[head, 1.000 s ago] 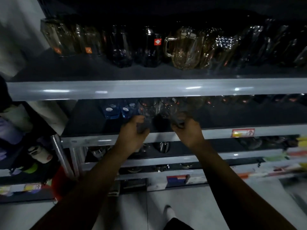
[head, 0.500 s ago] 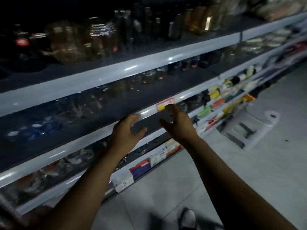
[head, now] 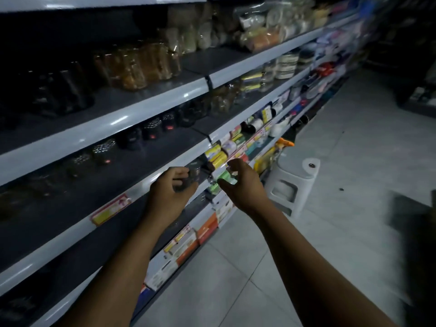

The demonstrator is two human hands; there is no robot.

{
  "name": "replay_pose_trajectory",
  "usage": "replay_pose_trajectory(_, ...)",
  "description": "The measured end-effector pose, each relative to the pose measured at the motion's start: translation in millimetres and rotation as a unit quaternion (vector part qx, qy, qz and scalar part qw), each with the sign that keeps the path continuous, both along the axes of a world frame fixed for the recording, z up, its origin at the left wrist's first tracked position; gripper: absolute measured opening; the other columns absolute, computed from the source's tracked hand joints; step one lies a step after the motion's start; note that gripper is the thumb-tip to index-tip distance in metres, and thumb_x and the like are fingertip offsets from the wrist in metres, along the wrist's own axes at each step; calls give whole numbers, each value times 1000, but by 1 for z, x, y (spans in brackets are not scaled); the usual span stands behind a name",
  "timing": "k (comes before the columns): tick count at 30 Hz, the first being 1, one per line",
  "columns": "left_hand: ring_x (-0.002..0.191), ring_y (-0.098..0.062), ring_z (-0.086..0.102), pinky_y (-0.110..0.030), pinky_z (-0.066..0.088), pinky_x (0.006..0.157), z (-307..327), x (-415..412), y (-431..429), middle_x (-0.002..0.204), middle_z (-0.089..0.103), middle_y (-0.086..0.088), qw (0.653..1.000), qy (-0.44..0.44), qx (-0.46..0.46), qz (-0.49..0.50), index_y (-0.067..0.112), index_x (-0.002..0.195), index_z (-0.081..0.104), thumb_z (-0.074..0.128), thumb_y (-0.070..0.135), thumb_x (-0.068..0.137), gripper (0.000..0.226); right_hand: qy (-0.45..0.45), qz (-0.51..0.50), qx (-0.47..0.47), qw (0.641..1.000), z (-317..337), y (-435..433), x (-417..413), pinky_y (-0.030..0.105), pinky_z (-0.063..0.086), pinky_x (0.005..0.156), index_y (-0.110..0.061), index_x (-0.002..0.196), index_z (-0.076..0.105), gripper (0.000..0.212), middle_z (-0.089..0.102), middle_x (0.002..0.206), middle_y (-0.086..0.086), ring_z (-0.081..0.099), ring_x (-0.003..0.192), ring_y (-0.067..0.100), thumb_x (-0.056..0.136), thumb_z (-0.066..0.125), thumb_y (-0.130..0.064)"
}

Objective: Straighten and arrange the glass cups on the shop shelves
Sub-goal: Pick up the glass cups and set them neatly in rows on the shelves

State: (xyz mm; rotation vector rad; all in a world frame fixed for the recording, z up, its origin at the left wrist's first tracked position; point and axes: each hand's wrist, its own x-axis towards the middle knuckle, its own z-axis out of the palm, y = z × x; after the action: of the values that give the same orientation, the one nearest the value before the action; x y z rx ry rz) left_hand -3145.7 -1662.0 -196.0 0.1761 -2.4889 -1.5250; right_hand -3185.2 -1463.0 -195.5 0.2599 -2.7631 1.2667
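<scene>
Change: Both hands have travelled right along the middle shelf. The red-and-yellow price label, which sat just above my right hand half a second ago, now lies to the left of my left hand.
Left hand: fingers and thumb curled round a small dark glass cup, as far as the dim light shows.
Right hand: fingers loosely curved and holding nothing, just right of the cup and not touching it.
Glass cup: held in front of the shelf's rim near the right end of this section, not yet set down.
Meaning for the task: I judge that the cup is being carried to a new place further right. Setting it down in line is still to come.
Cups already shelved: a row of dark glass cups stands far back on the middle shelf, and amber glasses stand on the upper shelf.
Other things: yellow rolls and a green item lie on the next section, boxes on the low shelf, and a grey stool stands on the floor.
In the way: the upper shelf overhangs the back row, so reaching it calls for a low, level entry. The stool stands near my path to the right.
</scene>
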Motion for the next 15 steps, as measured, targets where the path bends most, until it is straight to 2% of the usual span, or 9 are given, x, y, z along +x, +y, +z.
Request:
replay_pose_trajectory(6,102,-3,64,-19,49,80,-10,-72,40,111,69,13,1000,-13,24,5,24,118,66,77,23,87,33,-10,-17,-35,999,-11,40,-64,38,55,90,-17,137,51,54,60,133,3,61,114,22,91,73,-36)
replay_pose_trajectory(12,96,-5,66,-24,57,83,-40,-155,71,104,71,7,994,-18,105,26,19,108,68,76,12,88,23,-32,-28,-90,995,-30,52,-145,33,53,87,-19,134,53,49,61,130,-1,62,112,19,91,73,-34)
replay_pose_trajectory(15,97,-8,66,-19,52,77,-48,-211,75,105,72,6,993,-18,108,38,21,108,69,75,14,88,22,-45,-39,-72,996,-32,57,-202,40,54,93,-17,136,52,53,61,131,3,61,112,20,91,72,-36)
